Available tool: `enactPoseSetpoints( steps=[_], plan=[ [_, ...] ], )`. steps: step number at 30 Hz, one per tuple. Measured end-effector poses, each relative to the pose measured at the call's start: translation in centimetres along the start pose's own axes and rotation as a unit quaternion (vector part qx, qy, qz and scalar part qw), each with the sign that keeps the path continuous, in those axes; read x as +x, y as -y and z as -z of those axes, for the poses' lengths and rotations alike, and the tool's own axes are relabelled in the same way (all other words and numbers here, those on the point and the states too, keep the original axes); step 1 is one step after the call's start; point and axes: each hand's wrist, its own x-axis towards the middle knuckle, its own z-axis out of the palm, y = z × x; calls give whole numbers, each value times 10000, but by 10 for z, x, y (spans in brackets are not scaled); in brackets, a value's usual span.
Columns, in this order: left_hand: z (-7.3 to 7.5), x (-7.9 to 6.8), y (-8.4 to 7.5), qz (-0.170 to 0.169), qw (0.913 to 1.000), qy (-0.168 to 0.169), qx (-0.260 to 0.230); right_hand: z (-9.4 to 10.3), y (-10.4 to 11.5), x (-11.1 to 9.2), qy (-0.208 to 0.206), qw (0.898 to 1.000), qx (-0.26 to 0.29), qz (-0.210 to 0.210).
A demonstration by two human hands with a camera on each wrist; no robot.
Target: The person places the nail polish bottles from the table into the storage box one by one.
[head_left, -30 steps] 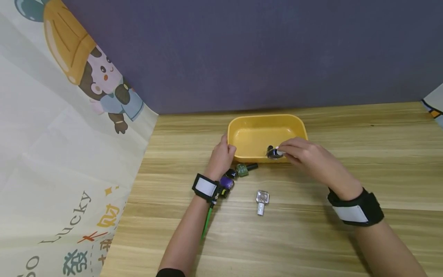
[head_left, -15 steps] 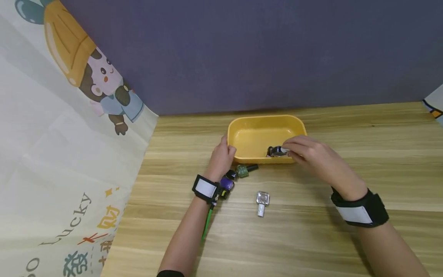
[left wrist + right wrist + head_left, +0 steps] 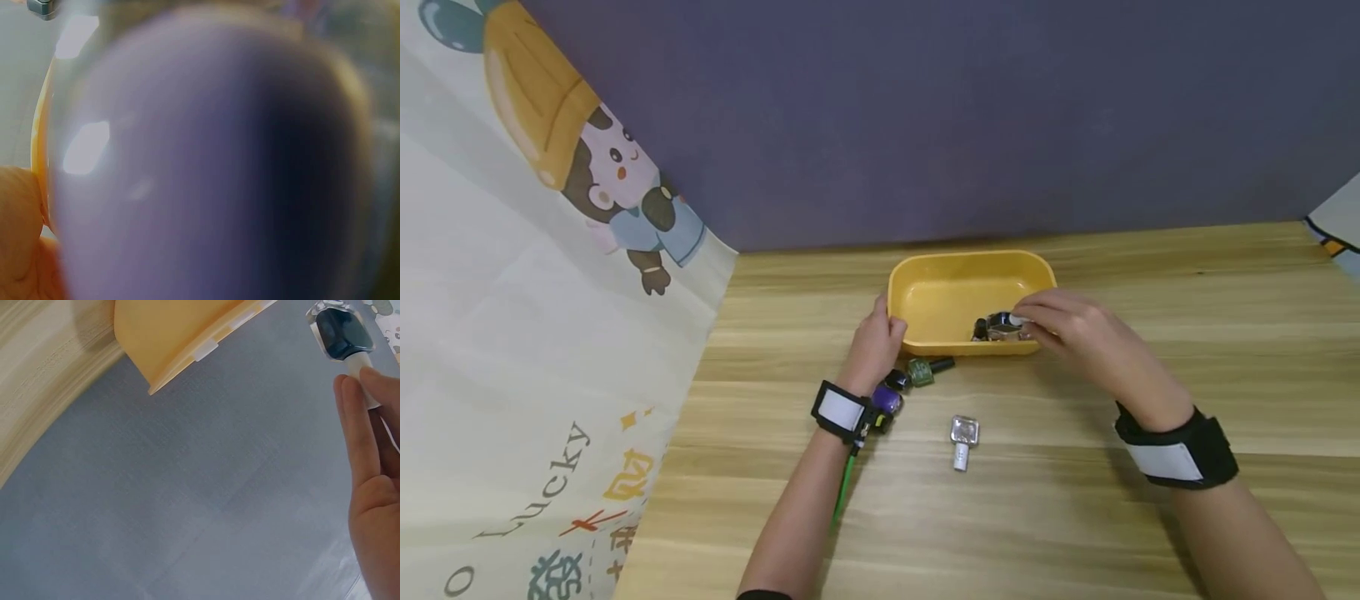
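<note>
My left hand [image 3: 871, 348] grips the left end of a yellow plastic bin [image 3: 936, 304], thumb over its rim. By its white cap, my right hand [image 3: 1075, 335] pinches a dark blue nail polish bottle [image 3: 342, 330], held low at the bin's front right inside. Next to this bottle, a small dark-capped bottle [image 3: 980, 328] lies in the bin. Below the left hand are a green nail polish bottle [image 3: 921, 372], a black bottle cap or top [image 3: 896, 380] and a purple nail polish bottle [image 3: 887, 398]. That purple bottle [image 3: 181, 162] fills the left wrist view, blurred.
A clear glittery nail polish bottle [image 3: 964, 431] with a white cap lies on the wooden table [image 3: 1075, 517] in front of the bin. Behind the table rises a dark blue-grey panel [image 3: 962, 117]. A printed white sheet [image 3: 512, 333] hangs at the left.
My right hand has shifted slightly right with the nail polish bottle and turned it more level, lower inside the bin. My left hand keeps its grip on the bin.
</note>
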Motion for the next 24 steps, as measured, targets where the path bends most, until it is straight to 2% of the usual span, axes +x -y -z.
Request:
enactPoseSetpoints(
  steps=[5, 12, 24],
  plan=[
    [1, -2, 3, 13, 10000, 17, -13, -2, 0, -1, 52, 9999, -4, -109],
    [-1, 0, 5, -185, 9996, -139, 153, -2, -3, -3, 111, 9997, -75, -198],
    [0, -1, 3, -128, 9999, -53, 43, -3, -8, -5, 114, 9996, -84, -257]
  ],
)
